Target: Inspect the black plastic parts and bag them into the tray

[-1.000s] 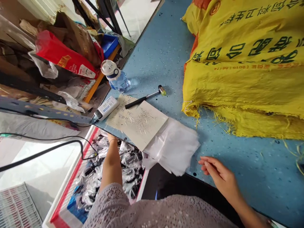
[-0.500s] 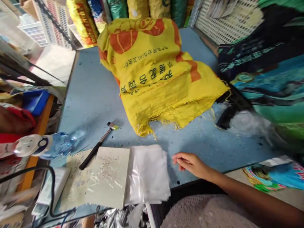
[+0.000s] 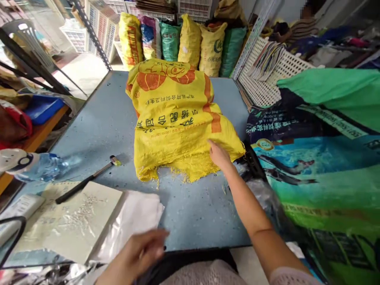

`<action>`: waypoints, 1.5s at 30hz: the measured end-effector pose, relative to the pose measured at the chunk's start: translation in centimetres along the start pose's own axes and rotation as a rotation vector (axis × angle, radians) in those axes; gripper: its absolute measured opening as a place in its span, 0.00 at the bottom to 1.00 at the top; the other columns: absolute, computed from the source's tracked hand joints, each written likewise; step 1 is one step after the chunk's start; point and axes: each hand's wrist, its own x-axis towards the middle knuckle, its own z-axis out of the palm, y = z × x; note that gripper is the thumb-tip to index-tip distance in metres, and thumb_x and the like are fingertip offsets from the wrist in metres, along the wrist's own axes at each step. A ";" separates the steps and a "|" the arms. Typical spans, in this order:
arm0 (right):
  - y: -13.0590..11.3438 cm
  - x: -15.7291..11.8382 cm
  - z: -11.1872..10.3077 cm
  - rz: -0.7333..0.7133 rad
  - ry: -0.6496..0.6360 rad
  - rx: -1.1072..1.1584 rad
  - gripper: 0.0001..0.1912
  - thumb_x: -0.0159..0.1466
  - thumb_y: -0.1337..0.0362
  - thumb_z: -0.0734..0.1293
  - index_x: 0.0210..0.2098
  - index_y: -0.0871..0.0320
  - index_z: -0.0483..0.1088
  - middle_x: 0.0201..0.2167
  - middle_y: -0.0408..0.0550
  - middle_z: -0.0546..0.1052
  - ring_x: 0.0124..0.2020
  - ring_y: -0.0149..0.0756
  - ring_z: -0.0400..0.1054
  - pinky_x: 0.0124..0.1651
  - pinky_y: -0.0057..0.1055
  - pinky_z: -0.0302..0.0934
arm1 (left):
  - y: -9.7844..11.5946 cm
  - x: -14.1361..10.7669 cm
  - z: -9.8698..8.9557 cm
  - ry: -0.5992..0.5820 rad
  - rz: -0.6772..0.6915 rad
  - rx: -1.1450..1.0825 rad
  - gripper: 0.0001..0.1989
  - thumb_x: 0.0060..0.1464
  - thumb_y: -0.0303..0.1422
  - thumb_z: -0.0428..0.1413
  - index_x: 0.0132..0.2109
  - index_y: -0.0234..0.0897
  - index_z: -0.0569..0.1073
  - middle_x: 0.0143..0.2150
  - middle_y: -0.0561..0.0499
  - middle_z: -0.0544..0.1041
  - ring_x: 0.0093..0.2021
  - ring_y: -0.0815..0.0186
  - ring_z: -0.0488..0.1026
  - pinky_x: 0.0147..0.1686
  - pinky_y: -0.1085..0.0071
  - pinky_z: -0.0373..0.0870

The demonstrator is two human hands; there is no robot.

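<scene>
A yellow woven sack with red and black printing lies on the blue-grey table, its frayed edge toward me. My right hand reaches over the sack's near right part, fingers extended, the fingertips at its surface. Low at the table's front edge, my left hand is blurred by motion; its fingers look apart with nothing in them. Beside it lies a stack of white plastic bags. Left of that are a cardboard sheet with small bits on it and a black-handled hammer.
A plastic bottle lies at the left edge near a white power strip. A large green and blue bag stands at the right. Several filled sacks line the far side. A white perforated basket stands beyond the table's right edge.
My right hand has moved forward from the table's front edge onto the yellow sack. My left hand has come into view from below. The camera view has shifted up and right.
</scene>
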 end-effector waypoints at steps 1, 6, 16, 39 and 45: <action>0.2 0.1 -0.3 -0.023 0.010 0.008 0.33 0.72 0.68 0.56 0.76 0.55 0.53 0.60 0.62 0.75 0.52 0.52 0.75 0.51 0.43 0.68 | 2.1 4.5 0.7 -0.040 0.102 -0.005 0.20 0.64 0.43 0.51 0.60 0.55 0.78 0.37 0.51 0.84 0.34 0.60 0.83 0.37 0.66 0.84; 1.9 -0.7 -0.9 -0.085 -0.046 0.038 0.27 0.69 0.73 0.56 0.67 0.64 0.63 0.54 0.65 0.78 0.53 0.52 0.74 0.55 0.43 0.67 | 6.5 21.9 -0.3 0.207 -0.173 0.606 0.19 0.65 0.26 0.46 0.54 0.29 0.79 0.47 0.31 0.83 0.50 0.49 0.83 0.50 0.53 0.78; 2.7 -0.4 -1.6 0.024 0.095 -0.128 0.26 0.69 0.71 0.61 0.66 0.62 0.66 0.72 0.71 0.55 0.70 0.70 0.54 0.64 0.61 0.57 | 0.8 21.8 -8.6 0.688 -0.281 0.593 0.27 0.65 0.40 0.47 0.63 0.22 0.64 0.48 0.27 0.80 0.50 0.39 0.79 0.50 0.47 0.75; 2.2 14.4 -3.8 -0.055 0.407 0.067 0.34 0.64 0.68 0.66 0.69 0.55 0.63 0.66 0.64 0.62 0.63 0.66 0.57 0.62 0.59 0.57 | 2.7 28.4 -20.0 0.736 0.079 -0.479 0.18 0.51 0.45 0.58 0.40 0.34 0.78 0.36 0.43 0.82 0.42 0.52 0.81 0.43 0.58 0.79; 4.3 17.1 -3.9 -0.097 0.316 0.314 0.27 0.58 0.75 0.63 0.56 0.57 0.72 0.60 0.58 0.74 0.62 0.54 0.64 0.65 0.49 0.57 | 10.3 28.6 -20.1 0.491 0.431 -1.112 0.16 0.53 0.41 0.61 0.44 0.35 0.77 0.37 0.46 0.82 0.45 0.54 0.82 0.49 0.60 0.80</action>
